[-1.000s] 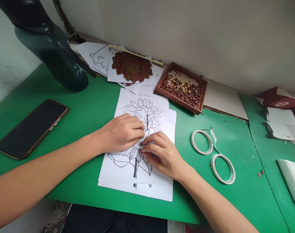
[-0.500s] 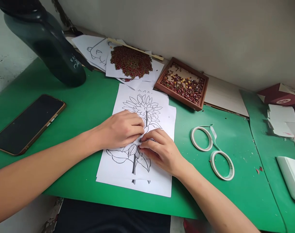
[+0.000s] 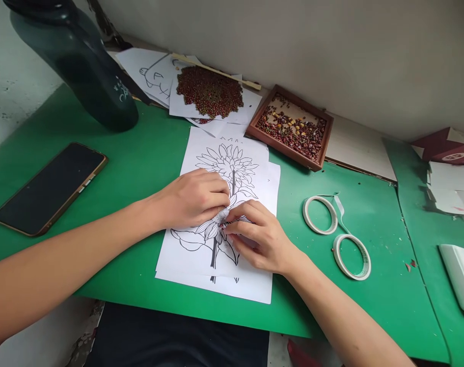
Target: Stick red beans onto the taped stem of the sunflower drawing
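Observation:
White sheets of paper (image 3: 250, 285) with a black line drawing of flowers lie in front of me, the sheets overlapping. Over the drawing's left side rests my left hand (image 3: 199, 199), its fingers curled and the tips hidden against the paper. My right hand (image 3: 254, 234) comes in from the right, thumb and fingers drawn together at the centre of the lower flower (image 3: 211, 229). A tiny reddish spot shows by the right fingertips, too small to name. Both hands nearly touch each other there.
Behind the drawing stand a wooden tray (image 3: 286, 149) of mixed beans and a sheet covered with a bean flower (image 3: 210, 92). Two tape rolls (image 3: 352, 257) lie to the right. A phone (image 3: 50, 188) and a dark bottle (image 3: 82, 71) are on the left of the green table (image 3: 132, 275).
The whole view has shifted slightly. The right hand's fingers have spread a little from one another at the flower's centre; the left hand stays in place on the paper.

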Motion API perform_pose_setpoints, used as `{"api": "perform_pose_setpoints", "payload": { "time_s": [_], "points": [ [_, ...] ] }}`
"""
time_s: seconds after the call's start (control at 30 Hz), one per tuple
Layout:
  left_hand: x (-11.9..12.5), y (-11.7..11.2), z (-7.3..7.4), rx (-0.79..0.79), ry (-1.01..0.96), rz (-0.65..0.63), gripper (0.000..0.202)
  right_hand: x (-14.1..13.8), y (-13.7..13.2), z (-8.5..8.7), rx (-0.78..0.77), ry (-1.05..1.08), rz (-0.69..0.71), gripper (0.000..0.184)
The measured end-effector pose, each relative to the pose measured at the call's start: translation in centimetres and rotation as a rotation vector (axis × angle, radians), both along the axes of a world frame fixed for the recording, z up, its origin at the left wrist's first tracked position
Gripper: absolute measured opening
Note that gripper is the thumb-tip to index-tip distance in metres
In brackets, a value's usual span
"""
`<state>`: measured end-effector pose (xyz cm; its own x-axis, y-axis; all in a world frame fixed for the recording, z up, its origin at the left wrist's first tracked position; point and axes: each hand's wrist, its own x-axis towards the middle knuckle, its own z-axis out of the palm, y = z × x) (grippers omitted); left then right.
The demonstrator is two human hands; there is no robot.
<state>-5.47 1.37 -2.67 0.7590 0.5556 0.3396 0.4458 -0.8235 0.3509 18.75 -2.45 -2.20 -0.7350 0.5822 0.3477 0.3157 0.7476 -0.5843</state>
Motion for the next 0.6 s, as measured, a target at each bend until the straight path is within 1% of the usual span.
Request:
{"api": "perform_pose_setpoints", "payload": {
  "time_s": [0.6],
  "points": [
    [-0.03, -0.02, -0.2, 0.012, -0.003, -0.001, 0.017, -0.01, -0.09, -0.12, 0.029, -0.043, 0.003, 0.019]
  ]
}}
